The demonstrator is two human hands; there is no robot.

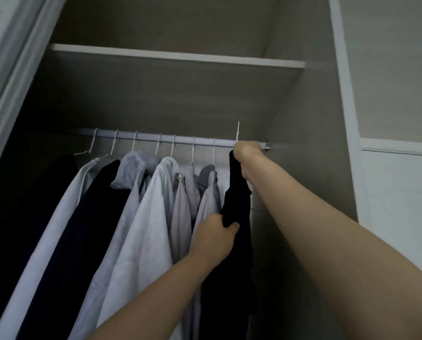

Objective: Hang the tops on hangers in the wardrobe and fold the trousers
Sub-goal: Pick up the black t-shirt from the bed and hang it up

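The right hand (246, 157) is up at the far right end of the rail (180, 139), fingers curled tight around the top of a black top (237, 217) where it sits on its hanger; the white hook (238, 130) of that hanger pokes up above the fist, higher than the rail, and from where I stand I can't tell whether it has caught on the bar. Lower down, the left hand (216, 233) pinches a fold of the same black top between thumb and curled fingers, holding the cloth bunched near its left edge. The garment hangs straight down from the upper fist, dark and narrow, just beside the wardrobe's right inner wall (303, 168). To its left, touching or nearly so, is a row of clothes already on white hangers along the rail: a pale grey shirt (207, 200) right next to the black top, then another grey one with a button showing at the collar (180, 204), a broad light shirt (153, 217), a grey hooded piece (131, 173), a dark navy garment (92, 217), a white shirt (65, 204) and a black one (21, 204) at the far left, each pressed close against the next. Above the rail runs a white-edged shelf (175, 56), and the wardrobe's door frame (13, 69) slants along the left edge.
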